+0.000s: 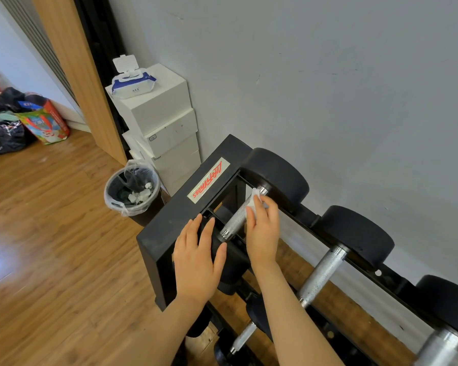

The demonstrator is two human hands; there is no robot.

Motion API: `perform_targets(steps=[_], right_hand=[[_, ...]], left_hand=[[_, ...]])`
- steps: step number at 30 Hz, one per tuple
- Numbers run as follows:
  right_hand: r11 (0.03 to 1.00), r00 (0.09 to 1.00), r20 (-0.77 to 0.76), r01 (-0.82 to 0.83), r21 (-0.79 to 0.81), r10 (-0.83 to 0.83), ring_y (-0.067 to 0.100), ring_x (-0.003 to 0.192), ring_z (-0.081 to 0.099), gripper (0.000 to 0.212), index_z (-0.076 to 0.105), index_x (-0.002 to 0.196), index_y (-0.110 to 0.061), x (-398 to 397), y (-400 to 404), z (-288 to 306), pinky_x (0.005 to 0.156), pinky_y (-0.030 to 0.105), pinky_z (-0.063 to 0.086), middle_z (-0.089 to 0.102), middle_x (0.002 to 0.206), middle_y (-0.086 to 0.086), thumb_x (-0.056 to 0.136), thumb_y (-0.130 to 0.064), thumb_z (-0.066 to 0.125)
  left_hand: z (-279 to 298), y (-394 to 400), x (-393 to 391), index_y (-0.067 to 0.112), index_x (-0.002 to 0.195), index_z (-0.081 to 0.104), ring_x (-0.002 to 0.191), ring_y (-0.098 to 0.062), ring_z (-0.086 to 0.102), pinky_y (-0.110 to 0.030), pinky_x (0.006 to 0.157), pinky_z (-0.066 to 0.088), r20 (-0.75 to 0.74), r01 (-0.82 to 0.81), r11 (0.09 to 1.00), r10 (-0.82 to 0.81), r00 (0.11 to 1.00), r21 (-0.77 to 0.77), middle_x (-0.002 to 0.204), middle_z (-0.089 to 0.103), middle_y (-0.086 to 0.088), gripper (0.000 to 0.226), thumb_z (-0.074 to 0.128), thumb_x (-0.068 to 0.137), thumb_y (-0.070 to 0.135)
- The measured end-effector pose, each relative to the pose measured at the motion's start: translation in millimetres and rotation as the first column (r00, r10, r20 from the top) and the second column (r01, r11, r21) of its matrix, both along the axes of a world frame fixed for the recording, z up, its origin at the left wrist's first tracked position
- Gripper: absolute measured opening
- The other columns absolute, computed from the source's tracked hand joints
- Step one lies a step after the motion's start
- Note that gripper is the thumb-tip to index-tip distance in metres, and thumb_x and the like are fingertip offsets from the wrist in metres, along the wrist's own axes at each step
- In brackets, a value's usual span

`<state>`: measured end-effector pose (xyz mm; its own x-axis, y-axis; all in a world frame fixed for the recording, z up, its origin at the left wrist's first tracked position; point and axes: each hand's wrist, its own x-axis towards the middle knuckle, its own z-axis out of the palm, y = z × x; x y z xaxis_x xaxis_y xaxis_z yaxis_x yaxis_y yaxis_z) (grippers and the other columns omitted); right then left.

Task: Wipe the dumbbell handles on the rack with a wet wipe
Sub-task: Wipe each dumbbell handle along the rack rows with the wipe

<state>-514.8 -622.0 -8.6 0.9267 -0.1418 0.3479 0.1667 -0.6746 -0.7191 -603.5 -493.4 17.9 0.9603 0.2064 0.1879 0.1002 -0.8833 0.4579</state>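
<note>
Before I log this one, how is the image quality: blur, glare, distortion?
Head view: the wide lens bows the rack and wall; the centre is sharp around the right hand pressing the wet wipe on the dumbbell handle; the floor shows window glare at left; the bags at far left look soft.

Small gym corner, likely in home or studio. My view: black dumbbell rack [185, 207] with Life Fitness label against grey wall [328, 75], wood-look floor [50, 220], stacked white boxes [159, 122], lined bin [131, 191], bags [24, 120] piled by doorway.
</note>
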Motion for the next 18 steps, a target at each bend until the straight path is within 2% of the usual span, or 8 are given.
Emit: perform_targets(steps=[3, 10, 14, 18], right_hand=[[0.999, 0.999, -0.032, 0.022, 0.044, -0.020, 0.021, 0.113, 0.058, 0.043, 0.052, 0.134, -0.002, 1, 2, 2, 0.086, 0.034, 0.058, 0.052, 0.129, 0.016, 0.095, -0.016, 0.062], [0.963, 0.987, -0.047, 0.162, 0.217, -0.155, 0.015, 0.108, 0.056, 0.036, 0.059, 0.129, -0.001, 2, 12, 8, 0.087, 0.029, 0.056, 0.054, 0.125, 0.016, 0.095, -0.013, 0.060], [0.967, 0.990, -0.029, 0.138, 0.215, -0.135, 0.020, 0.108, 0.058, 0.036, 0.059, 0.128, -0.001, -3, 12, 3, 0.086, 0.033, 0.057, 0.055, 0.124, 0.016, 0.094, -0.013, 0.061], [0.959, 0.981, -0.038, 0.196, 0.205, -0.192, 0.019, 0.110, 0.055, 0.033, 0.062, 0.126, -0.002, 9, 8, 11, 0.087, 0.033, 0.056, 0.057, 0.121, 0.015, 0.095, -0.015, 0.061]], left_hand=[[0, 0, 0, 0.016, 0.141, 0.052, 0.138, -0.032, 0.041, -0.053, 0.109, 0.039, 0.004, -0.002, 1.000, 0.002, 1.000, 0.004, 0.148, 0.047, -0.010, 0.057, 0.036, 0.097, 0.049], [-1, 0, 1, 0.016, 0.142, 0.050, 0.139, -0.032, 0.039, -0.054, 0.110, 0.038, -0.022, -0.004, 1.000, 0.004, 1.000, 0.001, 0.150, 0.045, -0.009, 0.059, 0.034, 0.097, 0.051], [0, 0, 0, 0.017, 0.142, 0.050, 0.139, -0.031, 0.039, -0.054, 0.109, 0.039, -0.021, -0.002, 1.000, 0.002, 1.000, -0.003, 0.149, 0.045, -0.009, 0.059, 0.034, 0.097, 0.051], [1, 0, 0, 0.017, 0.143, 0.049, 0.140, -0.031, 0.038, -0.053, 0.111, 0.037, -0.031, -0.005, 1.000, 0.005, 0.999, 0.003, 0.150, 0.044, -0.009, 0.059, 0.033, 0.097, 0.052]])
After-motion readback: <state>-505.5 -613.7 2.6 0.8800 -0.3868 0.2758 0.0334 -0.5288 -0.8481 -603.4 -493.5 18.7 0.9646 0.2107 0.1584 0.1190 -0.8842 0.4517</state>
